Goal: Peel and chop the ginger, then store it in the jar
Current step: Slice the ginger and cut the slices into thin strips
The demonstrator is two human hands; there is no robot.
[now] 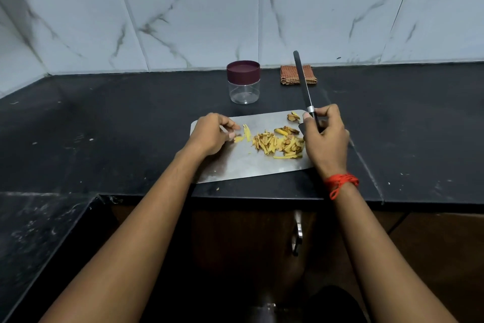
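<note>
Figuring the ginger strips (277, 143) piled on the right half of the steel board (251, 168) are light, damp and clingy, so I'd scoop them up in bunches, not pick singles. Left hand (212, 134) is curled by a stray strip (246, 133) on the left, can't tell if it's pinching. Right hand (326, 136) grips the knife (303, 84). Jar (243, 83) sits just past the far edge, lid on.

A board (248, 168) lay on the desk (104, 126), close to its near edge. On the board, a heap of chopped ginger (277, 143) sat right of centre, with a few strips (246, 134) just left of it and scraps (293, 116) at the far right corner. The left hand (212, 134) rested on the board's left end. At the right end, the right hand (324, 136) held a knife (305, 89). Behind the board stood the jar (243, 83), and a cloth (288, 75) lay to its right by the wall.
</note>
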